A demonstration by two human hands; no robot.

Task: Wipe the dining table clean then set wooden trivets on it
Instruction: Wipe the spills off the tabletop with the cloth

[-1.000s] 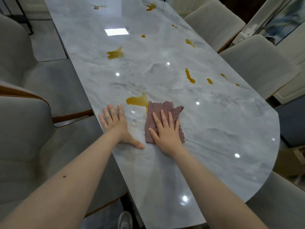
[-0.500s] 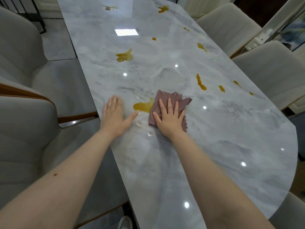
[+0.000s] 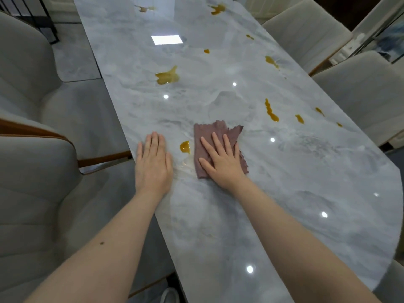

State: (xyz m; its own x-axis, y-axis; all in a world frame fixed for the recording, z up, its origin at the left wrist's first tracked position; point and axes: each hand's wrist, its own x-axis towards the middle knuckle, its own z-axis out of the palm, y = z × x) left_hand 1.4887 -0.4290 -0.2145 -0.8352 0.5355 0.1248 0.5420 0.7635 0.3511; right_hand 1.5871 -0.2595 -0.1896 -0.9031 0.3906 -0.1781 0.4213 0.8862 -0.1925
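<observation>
From the head view, the right hand lies flat with fingers spread on a mauve cloth, pressing it onto the marble dining table. Just left of the cloth sits a small amber spill; beyond that, the left hand rests flat, fingers together, at the table's edge. More amber spills dot the top farther from the cloth.

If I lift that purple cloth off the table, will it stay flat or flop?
The cloth would probably flop: its edges look wavy and thin. It likely slides easily, since the table looks glossy. The right hand presses it flat, so it may bunch once released.
</observation>
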